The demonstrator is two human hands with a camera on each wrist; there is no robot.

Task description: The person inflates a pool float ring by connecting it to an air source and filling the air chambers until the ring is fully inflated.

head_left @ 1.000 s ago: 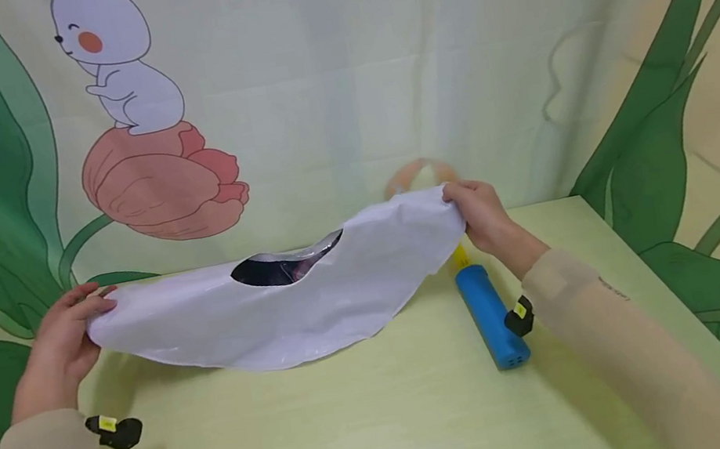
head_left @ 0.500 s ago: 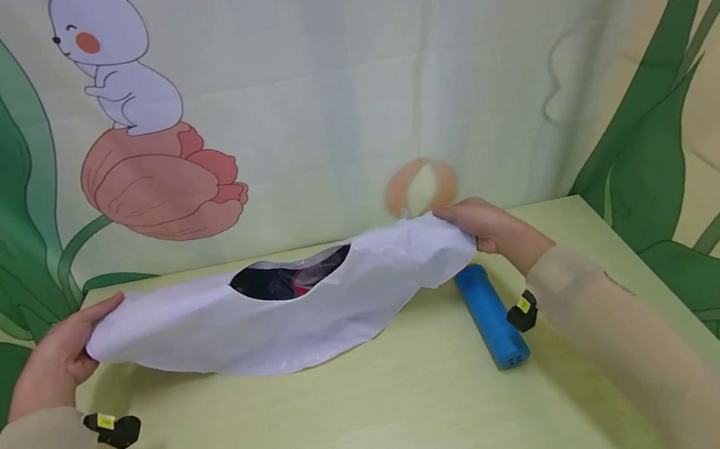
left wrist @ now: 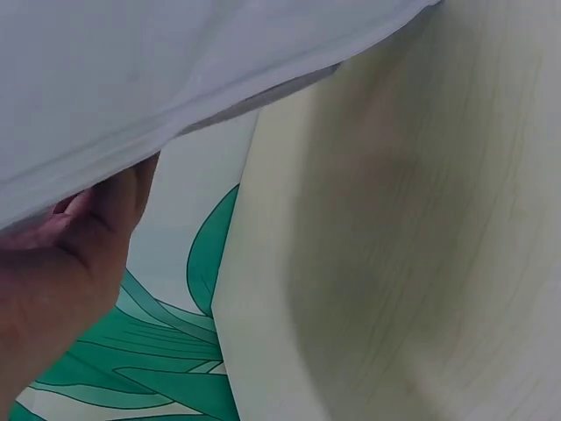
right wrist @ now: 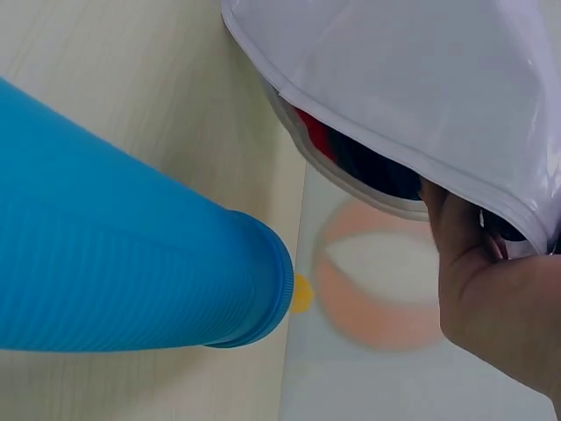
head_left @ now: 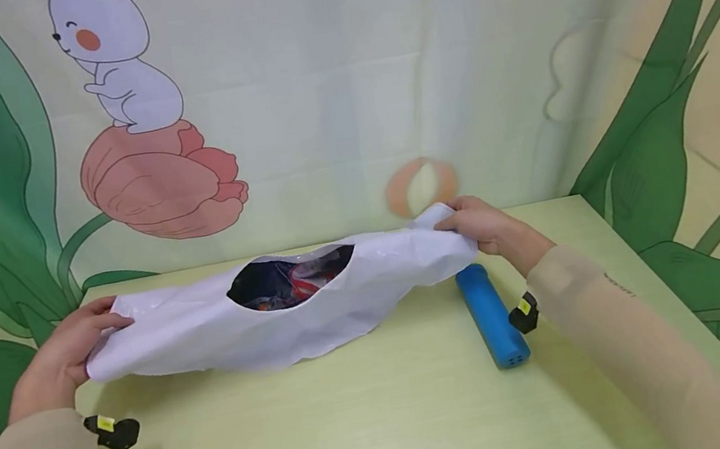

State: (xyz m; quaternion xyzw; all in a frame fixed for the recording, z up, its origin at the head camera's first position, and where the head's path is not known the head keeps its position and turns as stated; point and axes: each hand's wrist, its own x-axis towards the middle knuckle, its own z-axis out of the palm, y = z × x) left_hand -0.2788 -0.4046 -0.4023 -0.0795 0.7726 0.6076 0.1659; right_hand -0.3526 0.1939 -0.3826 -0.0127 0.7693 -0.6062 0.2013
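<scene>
A deflated swim ring (head_left: pixel 171 331), limp and white, is stretched between both hands above the table. Through its central hole shows a dark inner face with red print (head_left: pixel 301 282). My left hand (head_left: pixel 69 345) pinches the left end, thumb on top; in the left wrist view its fingers (left wrist: pixel 123 197) go beneath the seamed edge. At the other end my right hand (head_left: pixel 485 223) grips the rim. In the right wrist view, that hand's fingers (right wrist: pixel 456 224) reach under the edge, where the dark and red underside shows.
A blue hand pump (head_left: pixel 492 317) lies on the table (head_left: pixel 338 435), just below the right end of the ring. Its yellow nozzle (right wrist: pixel 301 294) shows in the right wrist view. Behind the table's far edge hangs a printed curtain (head_left: pixel 311 105).
The right hand has come down a little with its end of the ring. The hole now shows wider, with more of the red print. Both hands have shifted their fingers on the rim.
</scene>
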